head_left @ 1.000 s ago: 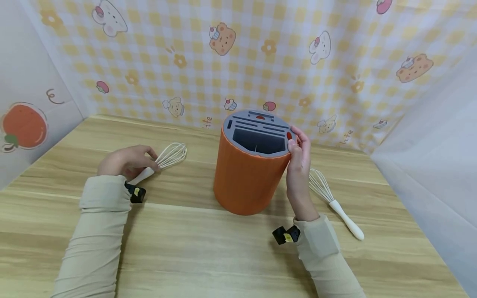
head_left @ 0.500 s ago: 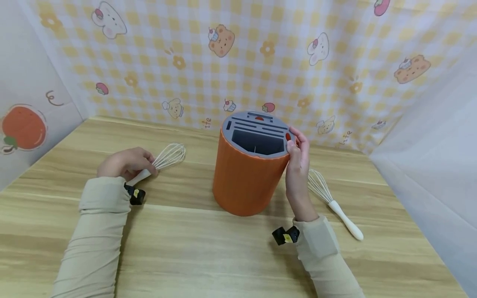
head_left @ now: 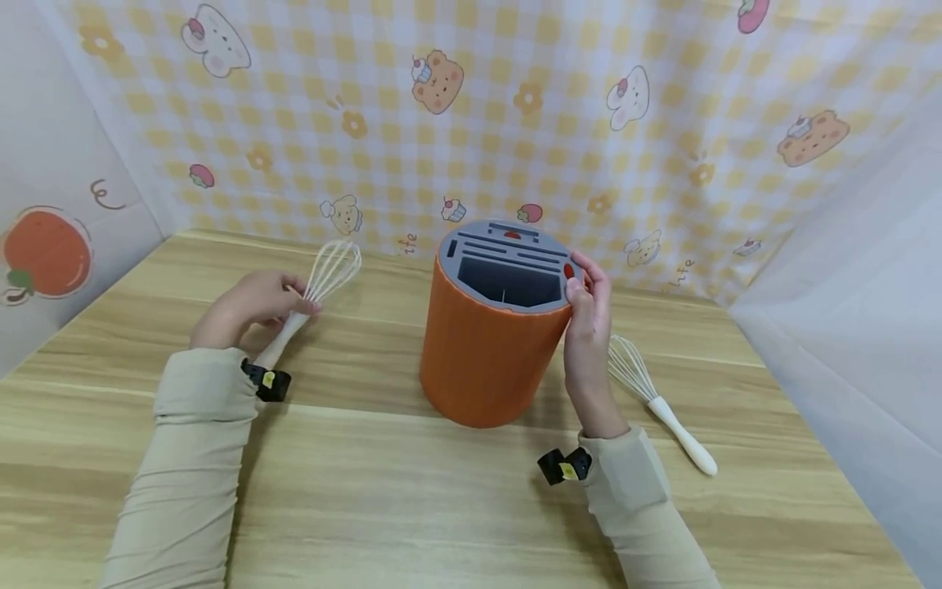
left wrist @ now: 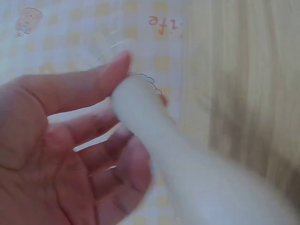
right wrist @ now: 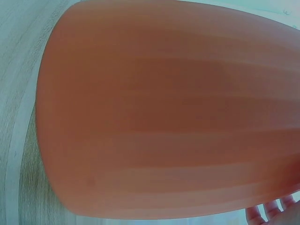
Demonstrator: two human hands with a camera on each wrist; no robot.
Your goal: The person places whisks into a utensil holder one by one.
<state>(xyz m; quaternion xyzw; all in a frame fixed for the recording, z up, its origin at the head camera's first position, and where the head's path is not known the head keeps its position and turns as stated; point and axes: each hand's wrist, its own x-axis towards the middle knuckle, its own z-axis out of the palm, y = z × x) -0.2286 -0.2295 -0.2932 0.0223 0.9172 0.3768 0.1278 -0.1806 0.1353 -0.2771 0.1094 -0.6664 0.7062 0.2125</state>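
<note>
My left hand (head_left: 246, 307) pinches a white whisk (head_left: 290, 327) between thumb and fingers, just below its wires. The whisk's wire head points up and away from me. Up close in the left wrist view, the pale handle (left wrist: 154, 129) slants toward the camera. An orange knife block (head_left: 489, 352) with a grey slotted top stands at the middle of the table. My right hand (head_left: 589, 327) grips its upper right rim, thumb on the top edge. Most of the right wrist view is filled by the block's ribbed side (right wrist: 164, 112), with fingertips at the lower right corner.
A second white whisk (head_left: 675, 421) lies on the wooden table (head_left: 412, 499), right of the knife block and close to my right forearm. Behind the table hangs a yellow checked curtain (head_left: 486, 155); white cloth walls (head_left: 876, 303) stand at the sides.
My left hand has risen a little with its whisk, and the wire head has tilted up from lying low by the table. The right hand and knife block have stayed in place.
</note>
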